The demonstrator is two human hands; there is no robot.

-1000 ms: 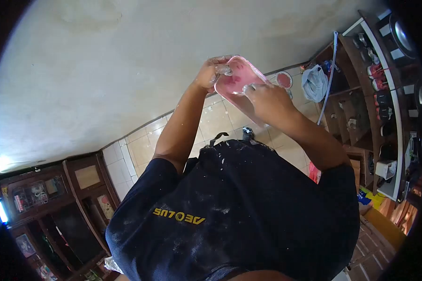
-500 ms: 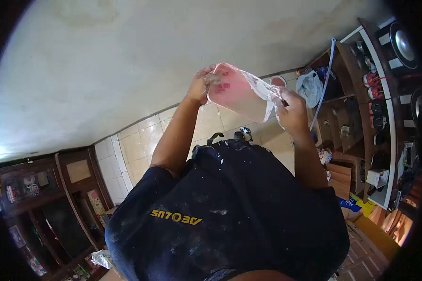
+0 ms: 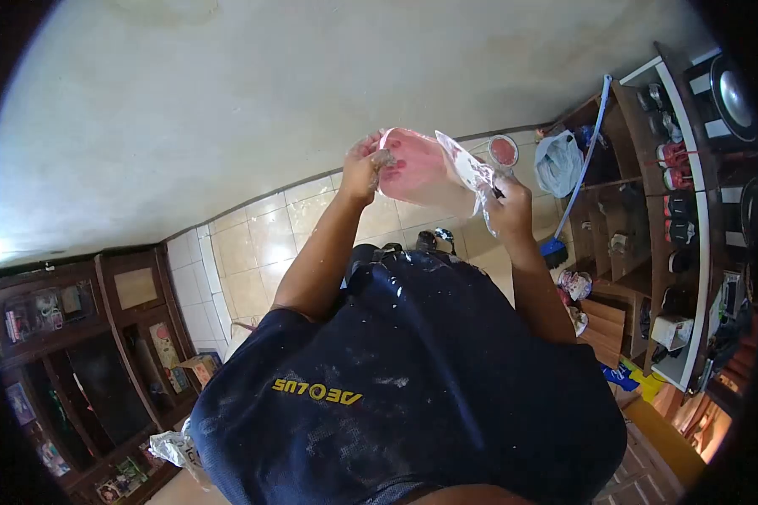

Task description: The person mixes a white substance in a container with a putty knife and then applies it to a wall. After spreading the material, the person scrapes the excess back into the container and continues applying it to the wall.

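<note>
a pink tray [image 3: 419,172] is held up in front of the chest, before a pale wall [image 3: 253,101]. its near end is gripped by the left hand [image 3: 364,168]; clear plastic film [image 3: 467,172] at its far end is pinched by the right hand [image 3: 507,206].

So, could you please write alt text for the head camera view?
Two bare hands hold a pink-stained plastic bag in front of a pale wall: the left hand grips one end, the right hand the other. Below are a dark blue shirt and a tiled floor.
</note>
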